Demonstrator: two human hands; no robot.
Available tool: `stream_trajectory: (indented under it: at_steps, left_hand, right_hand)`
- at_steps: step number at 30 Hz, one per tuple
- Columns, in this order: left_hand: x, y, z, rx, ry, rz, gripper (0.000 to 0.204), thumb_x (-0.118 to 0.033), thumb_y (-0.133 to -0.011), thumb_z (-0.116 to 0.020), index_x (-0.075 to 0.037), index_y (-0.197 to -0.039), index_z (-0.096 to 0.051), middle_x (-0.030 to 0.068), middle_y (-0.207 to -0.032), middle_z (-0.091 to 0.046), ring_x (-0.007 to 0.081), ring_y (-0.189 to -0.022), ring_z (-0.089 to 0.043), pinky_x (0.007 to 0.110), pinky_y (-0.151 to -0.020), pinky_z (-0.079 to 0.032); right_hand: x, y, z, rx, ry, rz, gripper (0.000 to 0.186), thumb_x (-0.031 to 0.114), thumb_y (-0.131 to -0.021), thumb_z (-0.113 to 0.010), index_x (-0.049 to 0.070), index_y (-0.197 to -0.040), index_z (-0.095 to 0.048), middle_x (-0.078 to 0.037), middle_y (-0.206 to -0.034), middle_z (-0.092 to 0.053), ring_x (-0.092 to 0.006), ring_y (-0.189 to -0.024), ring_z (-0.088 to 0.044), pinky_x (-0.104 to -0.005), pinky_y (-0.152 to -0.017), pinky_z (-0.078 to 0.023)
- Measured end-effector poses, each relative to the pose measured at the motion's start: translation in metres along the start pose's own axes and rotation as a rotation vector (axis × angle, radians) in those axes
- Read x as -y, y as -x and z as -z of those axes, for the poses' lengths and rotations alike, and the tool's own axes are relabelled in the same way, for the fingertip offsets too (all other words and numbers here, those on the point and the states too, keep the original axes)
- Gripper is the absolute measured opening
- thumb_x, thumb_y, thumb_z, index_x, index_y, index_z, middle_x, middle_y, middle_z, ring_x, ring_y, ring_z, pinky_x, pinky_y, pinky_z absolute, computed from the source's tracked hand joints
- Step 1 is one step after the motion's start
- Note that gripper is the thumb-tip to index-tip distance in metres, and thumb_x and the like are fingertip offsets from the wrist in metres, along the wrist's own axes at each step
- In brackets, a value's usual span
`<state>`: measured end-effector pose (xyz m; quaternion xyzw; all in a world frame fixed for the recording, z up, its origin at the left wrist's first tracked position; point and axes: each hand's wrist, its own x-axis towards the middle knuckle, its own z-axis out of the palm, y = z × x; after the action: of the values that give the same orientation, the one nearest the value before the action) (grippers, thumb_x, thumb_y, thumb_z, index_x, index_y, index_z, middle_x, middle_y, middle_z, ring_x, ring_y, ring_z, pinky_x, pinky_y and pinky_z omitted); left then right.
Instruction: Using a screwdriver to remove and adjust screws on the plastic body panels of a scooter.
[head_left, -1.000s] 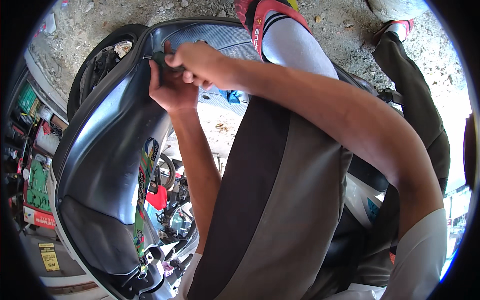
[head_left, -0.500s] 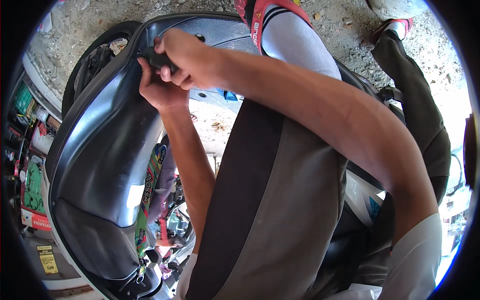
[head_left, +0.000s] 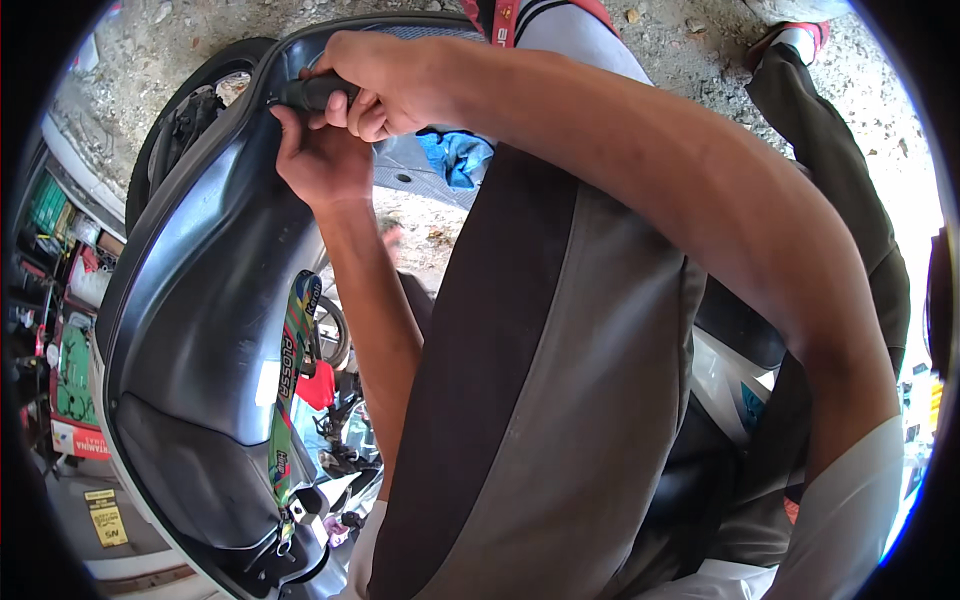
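Note:
My right hand (head_left: pixel 385 80) is closed round a dark handled tool (head_left: pixel 296 94), held almost level against the upper left inner edge of the scooter's dark plastic front panel (head_left: pixel 190 310). My left hand (head_left: pixel 328 170) is just below it, thumb raised near the tool's end; its other fingers are mostly hidden, so I cannot tell what they hold. A crumpled blue cloth (head_left: pixel 458 158) lies on the ribbed footboard beside my hands. A multicoloured lanyard (head_left: pixel 290 360) hangs over the panel to the lower part.
My trousered leg (head_left: pixel 530 380) crosses the middle, with a red sandal at the top; my other leg (head_left: pixel 850 220) is at right. A wheel (head_left: pixel 155 150) is left of the panel, over gravel ground (head_left: pixel 680 50). Tool cases (head_left: pixel 75 370) sit at far left, other vehicles behind.
Both hands and the tool have moved slightly up and left in the picture, and my right forearm is higher. More of the blue cloth now shows.

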<state>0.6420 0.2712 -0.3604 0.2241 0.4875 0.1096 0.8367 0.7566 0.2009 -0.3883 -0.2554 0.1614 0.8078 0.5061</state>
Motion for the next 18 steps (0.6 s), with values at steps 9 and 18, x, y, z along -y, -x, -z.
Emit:
stream_trajectory:
  at_steps: [9, 18]
  left_hand:
    - [0.001, 0.000, 0.003, -0.183, 0.035, -0.047, 0.021, -0.030, -0.092, -0.040, -0.025, -0.092, -0.060, -0.0018, -0.106, -0.057, 0.0138, -0.103, -0.049, 0.033, -0.091, -0.038]
    - [-0.005, -0.004, -0.006, 0.004, 0.037, -0.017, 0.035, -0.034, -0.088, -0.046, -0.001, -0.093, -0.055, 0.0051, -0.087, -0.054, 0.0191, -0.085, -0.051, 0.036, -0.084, -0.038]
  right_hand:
    - [-0.030, 0.011, -0.003, -0.632, 1.522, 1.151, 0.022, 0.022, -0.078, -0.051, 0.002, -0.087, -0.053, -0.017, -0.064, -0.057, -0.0318, -0.055, -0.059, -0.0391, -0.048, -0.049]
    - [0.038, -0.008, 0.011, 0.032, 0.084, 0.014, 0.016, 0.021, -0.080, -0.045, 0.007, -0.074, -0.049, -0.008, -0.060, -0.050, -0.0114, -0.043, -0.046, -0.0200, -0.033, -0.024]
